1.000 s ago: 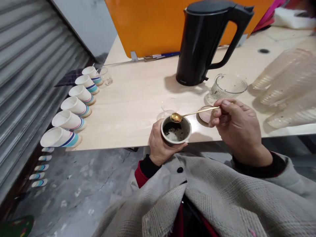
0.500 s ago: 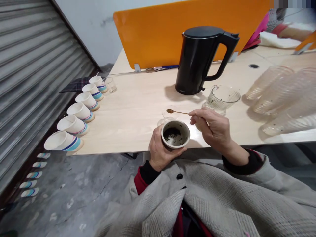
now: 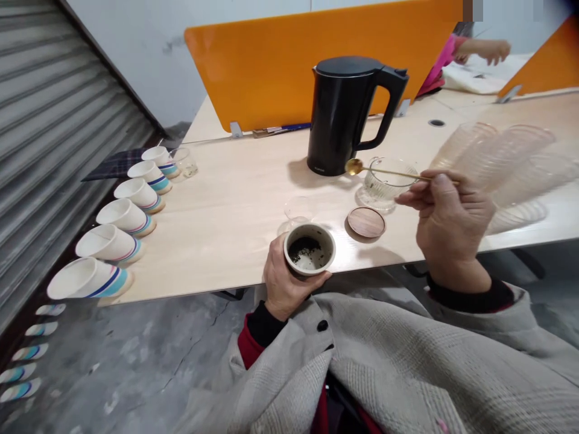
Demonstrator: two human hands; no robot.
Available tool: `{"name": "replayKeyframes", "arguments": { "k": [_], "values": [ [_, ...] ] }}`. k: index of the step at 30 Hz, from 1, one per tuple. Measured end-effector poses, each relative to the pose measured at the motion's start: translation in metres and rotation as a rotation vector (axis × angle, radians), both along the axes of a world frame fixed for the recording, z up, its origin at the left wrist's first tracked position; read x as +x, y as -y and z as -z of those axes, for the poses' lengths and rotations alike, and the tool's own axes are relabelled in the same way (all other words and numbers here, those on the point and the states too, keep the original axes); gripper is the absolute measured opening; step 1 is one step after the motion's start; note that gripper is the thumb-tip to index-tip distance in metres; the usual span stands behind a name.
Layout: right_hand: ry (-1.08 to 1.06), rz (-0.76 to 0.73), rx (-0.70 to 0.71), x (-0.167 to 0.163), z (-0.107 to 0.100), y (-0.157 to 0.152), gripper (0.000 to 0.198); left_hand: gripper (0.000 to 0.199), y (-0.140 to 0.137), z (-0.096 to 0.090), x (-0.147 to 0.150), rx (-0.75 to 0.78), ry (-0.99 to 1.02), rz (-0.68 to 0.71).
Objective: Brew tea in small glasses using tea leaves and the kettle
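Spoon (image 3: 384,172) and cup (image 3: 326,250) are held apart, one to each hand. The right hand (image 3: 452,214) pinches the spoon's shaft between thumb and forefinger, with other fingers reaching loosely out beneath it. The left hand (image 3: 286,282) curls around the cup's side, thumb and fingers gripping it near the table (image 3: 226,229) edge.

Handling this well calls, I judge, for a firm left grip that leaves the rim free, and for only a slight tilt, so the dark loose bits (image 3: 302,248) inside do not spill. The right pinch should stay light but secure, since the thin shaft could roll and tip the spoon's bowl. Bringing that bowl over the cup would want a clear path, avoiding the glass (image 3: 384,194) just beyond the right fingertips.

The spoon's long axis runs crosswise, nearly level, its bowl pointing leftward from the right hand and its tail passing a little behind the pinch. Whether the bowl carries anything is too small to tell. The cup's mouth faces up, its axis close to upright. A wooden disc (image 3: 367,222) lies flat between the hands, and a kettle (image 3: 339,120) stands farther out, handle toward the right hand's side.
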State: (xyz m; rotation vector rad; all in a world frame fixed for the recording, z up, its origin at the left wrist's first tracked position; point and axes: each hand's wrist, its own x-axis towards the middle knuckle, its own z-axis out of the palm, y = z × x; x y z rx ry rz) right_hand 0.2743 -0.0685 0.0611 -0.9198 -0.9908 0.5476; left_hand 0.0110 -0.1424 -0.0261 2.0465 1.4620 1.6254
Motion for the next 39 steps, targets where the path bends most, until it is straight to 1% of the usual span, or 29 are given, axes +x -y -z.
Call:
{"name": "replayKeyframes", "arguments": {
  "k": [3, 5, 9, 11, 13, 15, 16, 18, 20, 22, 24, 25, 27, 29, 30, 33, 35, 37, 39],
  "values": [
    [0.036, 0.111, -0.017, 0.031, 0.009, -0.011, 0.01, 0.097, -0.001, 0.0, 0.0, -0.005, -0.004, -0.011],
    [0.071, 0.161, -0.063, 0.045, 0.019, -0.022, 0.016, 0.096, -0.001, 0.001, 0.001, -0.011, -0.002, -0.016],
    [0.134, 0.235, -0.224, 0.055, 0.036, -0.049, 0.024, 0.096, 0.0, 0.001, 0.001, -0.029, -0.005, -0.027],
    [0.19, 0.248, -0.283, 0.057, 0.04, -0.059, 0.022, 0.097, 0.0, 0.001, 0.001, -0.044, -0.001, -0.029],
    [0.262, 0.248, -0.316, 0.06, 0.041, -0.063, 0.02, 0.097, 0.0, 0.0, 0.001, -0.06, 0.009, -0.026],
    [0.332, 0.235, -0.341, 0.063, 0.039, -0.056, 0.02, 0.096, 0.0, -0.001, 0.0, -0.076, 0.015, -0.02],
    [0.364, 0.241, -0.342, 0.064, 0.037, -0.049, 0.025, 0.096, -0.001, -0.001, 0.0, -0.078, 0.014, -0.016],
    [0.428, 0.298, -0.307, 0.062, 0.033, -0.028, 0.038, 0.095, -0.001, -0.002, 0.0, -0.073, 0.011, -0.008],
    [0.519, 0.373, -0.234, 0.054, 0.032, -0.004, 0.043, 0.095, 0.0, -0.003, 0.0, -0.074, 0.014, 0.004],
    [0.65, 0.334, -0.184, 0.042, 0.035, 0.013, 0.04, 0.095, 0.0, -0.004, 0.001, -0.09, 0.021, 0.022],
    [0.847, 0.206, -0.148, 0.029, 0.044, 0.019, 0.041, 0.096, 0.001, -0.004, 0.002, -0.109, 0.028, 0.036],
    [0.963, 0.131, -0.136, 0.023, 0.05, 0.018, 0.045, 0.097, 0.001, -0.004, 0.002, -0.117, 0.032, 0.04],
    [1.189, -0.002, -0.128, 0.013, 0.061, 0.009, 0.059, 0.098, 0.002, -0.004, 0.001, -0.133, 0.035, 0.048],
    [1.355, -0.078, -0.138, 0.007, 0.071, -0.001, 0.072, 0.098, 0.003, -0.003, 0.001, -0.142, 0.034, 0.07],
    [1.407, -0.093, -0.144, 0.006, 0.075, -0.006, 0.074, 0.098, 0.004, -0.003, 0.001, -0.141, 0.03, 0.083],
    [1.476, -0.098, -0.148, 0.008, 0.084, -0.013, 0.07, 0.097, 0.005, -0.004, 0.001, -0.121, 0.009, 0.117],
    [1.449, -0.094, -0.136, 0.011, 0.085, -0.014, 0.065, 0.097, 0.005, -0.004, 0.001, -0.109, -0.005, 0.126],
    [1.353, -0.095, -0.115, 0.012, 0.081, -0.011, 0.061, 0.097, 0.006, -0.004, 0.003, -0.1, -0.007, 0.128],
    [1.226, -0.117, -0.079, 0.01, 0.067, -0.002, 0.06, 0.097, 0.007, -0.004, 0.006, -0.091, 0.0, 0.129]
  ]
}}
